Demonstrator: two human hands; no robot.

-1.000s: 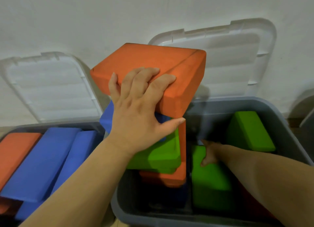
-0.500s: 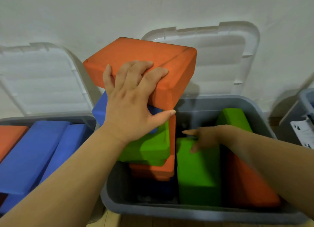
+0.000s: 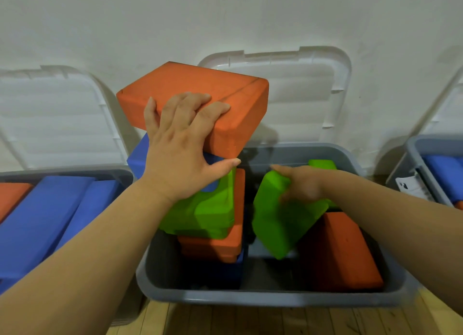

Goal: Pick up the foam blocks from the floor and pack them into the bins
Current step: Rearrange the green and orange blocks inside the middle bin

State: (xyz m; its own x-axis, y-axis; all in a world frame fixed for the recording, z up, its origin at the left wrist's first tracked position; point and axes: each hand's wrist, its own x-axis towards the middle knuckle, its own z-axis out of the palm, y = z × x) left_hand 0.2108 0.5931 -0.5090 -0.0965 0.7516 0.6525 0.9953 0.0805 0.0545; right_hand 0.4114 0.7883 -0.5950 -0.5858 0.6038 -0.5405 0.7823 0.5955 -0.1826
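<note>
My left hand [image 3: 183,156] lies over a stack of foam blocks above the left half of the grey middle bin [image 3: 275,301]. Its fingers rest on the top orange block [image 3: 200,96] and its thumb reaches across the side. Under that block come a blue block [image 3: 137,156], a green block [image 3: 208,209], another orange block [image 3: 220,244] and a dark blue one at the bottom. My right hand [image 3: 300,184] grips a green block [image 3: 280,222] and holds it tilted inside the bin. An orange block [image 3: 343,254] lies at the bin's right, with another green block [image 3: 322,163] behind my hand.
A left bin [image 3: 75,171] holds blue blocks [image 3: 42,224] and an orange one [image 3: 12,196]. A third bin [image 3: 416,154] with a blue block stands at the right edge. White lids [image 3: 300,84] lean on the wall behind. Wooden floor [image 3: 250,319] shows in front.
My right hand has taken hold of the green block that lay flat in the bin and lifted it to a tilt. The left hand stays on the stack.
</note>
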